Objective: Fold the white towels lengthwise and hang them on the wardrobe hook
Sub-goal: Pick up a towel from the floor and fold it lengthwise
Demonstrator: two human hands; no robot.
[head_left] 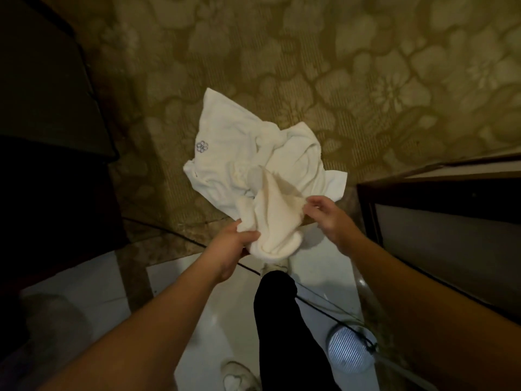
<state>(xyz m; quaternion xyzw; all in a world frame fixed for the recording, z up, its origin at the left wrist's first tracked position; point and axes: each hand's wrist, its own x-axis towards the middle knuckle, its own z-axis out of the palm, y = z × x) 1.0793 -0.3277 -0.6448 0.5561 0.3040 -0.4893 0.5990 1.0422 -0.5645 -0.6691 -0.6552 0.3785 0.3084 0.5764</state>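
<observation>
A crumpled white towel (270, 221) hangs bunched between my hands above the floor. My left hand (234, 244) grips its thick lower bundle. My right hand (327, 215) pinches a thin edge of the same towel with its fingertips. Beneath and beyond it, more white towel cloth (234, 142) with a small grey flower emblem lies spread and rumpled on the carpet. I cannot tell whether that cloth is a second towel or part of the held one. No wardrobe hook is in view.
Olive floral carpet (338, 66) covers the far floor; pale tile (220, 306) lies near my feet. Dark furniture (42, 108) stands left. A dark wooden door or cabinet (437, 221) stands right. My black-trousered leg (282, 320) and shoe (236, 376) are below, beside a round striped object (349, 351) with a cord.
</observation>
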